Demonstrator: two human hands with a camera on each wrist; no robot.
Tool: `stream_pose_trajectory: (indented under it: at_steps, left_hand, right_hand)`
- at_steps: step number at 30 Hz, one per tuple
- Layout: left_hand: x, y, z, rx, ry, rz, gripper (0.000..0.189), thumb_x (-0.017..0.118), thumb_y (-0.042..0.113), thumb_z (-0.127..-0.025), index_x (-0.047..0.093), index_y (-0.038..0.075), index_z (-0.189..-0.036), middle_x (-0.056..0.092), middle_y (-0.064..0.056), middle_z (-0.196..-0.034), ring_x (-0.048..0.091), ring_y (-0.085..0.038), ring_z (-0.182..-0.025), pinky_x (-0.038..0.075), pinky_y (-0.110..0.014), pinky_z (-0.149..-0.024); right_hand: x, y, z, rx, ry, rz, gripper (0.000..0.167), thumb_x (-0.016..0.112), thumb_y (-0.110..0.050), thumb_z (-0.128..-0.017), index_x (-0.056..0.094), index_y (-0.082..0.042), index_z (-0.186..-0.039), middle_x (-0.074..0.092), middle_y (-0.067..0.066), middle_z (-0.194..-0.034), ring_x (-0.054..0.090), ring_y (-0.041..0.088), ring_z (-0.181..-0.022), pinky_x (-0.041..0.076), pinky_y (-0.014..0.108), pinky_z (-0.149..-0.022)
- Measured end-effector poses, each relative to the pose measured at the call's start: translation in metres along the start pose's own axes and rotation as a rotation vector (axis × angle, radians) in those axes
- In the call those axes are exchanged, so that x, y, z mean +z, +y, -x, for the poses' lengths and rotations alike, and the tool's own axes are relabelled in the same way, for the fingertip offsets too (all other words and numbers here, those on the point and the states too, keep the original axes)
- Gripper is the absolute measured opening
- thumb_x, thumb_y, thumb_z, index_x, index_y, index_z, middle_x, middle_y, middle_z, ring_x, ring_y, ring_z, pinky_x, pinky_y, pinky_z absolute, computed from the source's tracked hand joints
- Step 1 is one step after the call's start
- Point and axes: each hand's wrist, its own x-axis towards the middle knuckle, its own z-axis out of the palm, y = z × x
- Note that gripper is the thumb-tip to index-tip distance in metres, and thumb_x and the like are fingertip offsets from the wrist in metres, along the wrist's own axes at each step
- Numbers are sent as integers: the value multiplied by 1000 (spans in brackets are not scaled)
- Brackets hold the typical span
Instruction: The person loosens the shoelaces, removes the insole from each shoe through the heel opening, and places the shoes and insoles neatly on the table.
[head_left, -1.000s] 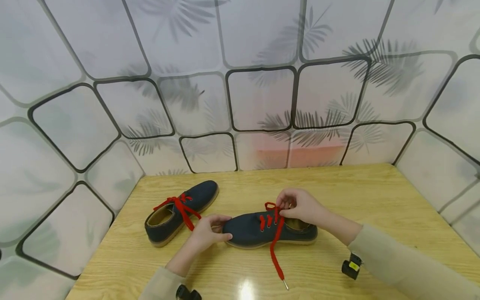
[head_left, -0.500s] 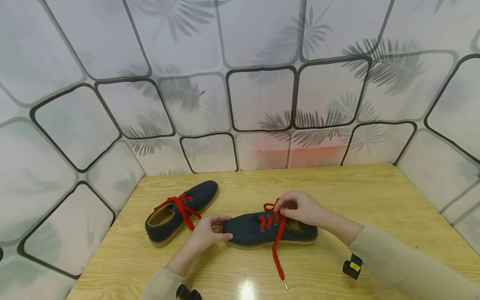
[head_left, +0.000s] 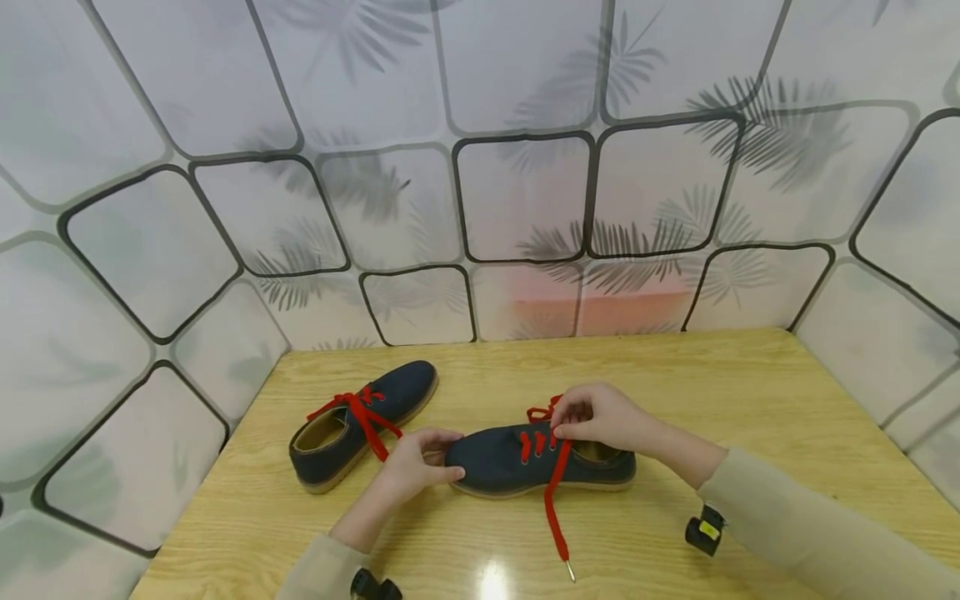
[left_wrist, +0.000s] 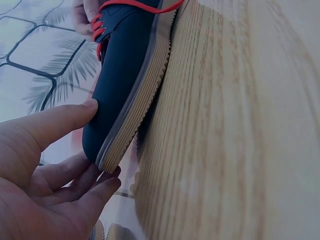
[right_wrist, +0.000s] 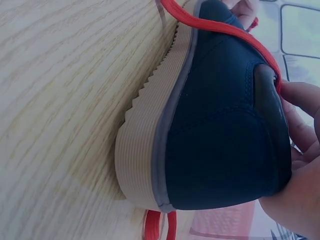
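Observation:
A navy shoe point(head_left: 487, 461) with a pale ridged sole lies across the table, its toe to the left. My left hand point(head_left: 411, 465) holds the toe, thumb on the upper and fingers round the sole's front edge, as the left wrist view shows. Over the tongue, my right hand point(head_left: 606, 418) pinches the red shoelace point(head_left: 553, 508) near the top eyelets. One lace end hangs down the near side to a metal tip on the table; a loop shows on the far side. In the right wrist view the heel point(right_wrist: 225, 160) faces me, and the right fingertips are partly hidden behind the collar.
A matching navy shoe point(head_left: 405, 390), its red lace tied in a bow point(head_left: 356, 403), stands at the left, close to my left hand. The wooden table point(head_left: 720, 367) meets a patterned curtain point(head_left: 525, 200) at the back and sides.
My right hand has moved slightly down toward the shoe's tongue, and the lace between its fingers sits lower. The left hand and both shoes have stayed put.

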Motion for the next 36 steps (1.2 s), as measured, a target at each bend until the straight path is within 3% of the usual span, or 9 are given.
stream_pose_trajectory:
  at_steps: [5, 9, 17, 23, 29, 36]
  left_hand:
    - [0, 1, 0, -6, -1, -2, 52, 84, -3, -88, 66, -6, -137, 64, -28, -140, 63, -46, -132, 61, -45, -104]
    - [0, 0, 0, -9, -5, -3, 52, 83, -3, -89, 66, -6, -137, 64, -28, -140, 63, -46, -132, 62, -44, -104]
    - [-1, -1, -1, 6, -12, -2, 52, 83, -2, -89, 65, -7, -137, 64, -28, -141, 63, -46, -133, 61, -45, -106]
    - [-1, -2, -1, 15, -4, -12, 51, 84, -3, -88, 66, -7, -136, 65, -28, -139, 64, -46, -131, 61, -45, -105]
    - [-1, -1, 0, 17, -3, -18, 51, 84, -3, -88, 66, -7, -136, 66, -28, -138, 65, -46, -130, 61, -45, -105]
    - [-1, 0, 0, 20, -1, -19, 51, 84, -3, -88, 66, -7, -135, 66, -28, -138, 65, -47, -130, 61, -46, -105]
  right_hand:
    - [-1, 2, 0, 3, -11, 5, 7, 77, -7, -97, 75, -1, -100, 73, 6, -92, 62, 8, -75, 56, 21, -69]
    - [-1, 3, -1, 15, -26, -9, 6, 74, -7, -100, 74, -1, -100, 73, 7, -95, 65, 18, -80, 57, 22, -71]
    - [-2, 6, -4, 89, -9, -114, 13, 62, -10, -108, 68, 2, -108, 69, 7, -98, 64, 21, -91, 59, 31, -81]
    - [-1, 4, -3, 17, -9, -3, 8, 69, -11, -104, 70, -3, -102, 69, 4, -93, 61, 15, -81, 54, 23, -72]
    - [1, 0, -3, -26, -10, 105, 18, 77, -24, -99, 68, -10, -91, 62, -3, -81, 51, 7, -68, 46, 23, -63]
    - [0, 1, -4, -9, -32, 67, 16, 75, -16, -99, 67, -7, -89, 60, -4, -79, 50, 7, -68, 45, 22, -64]
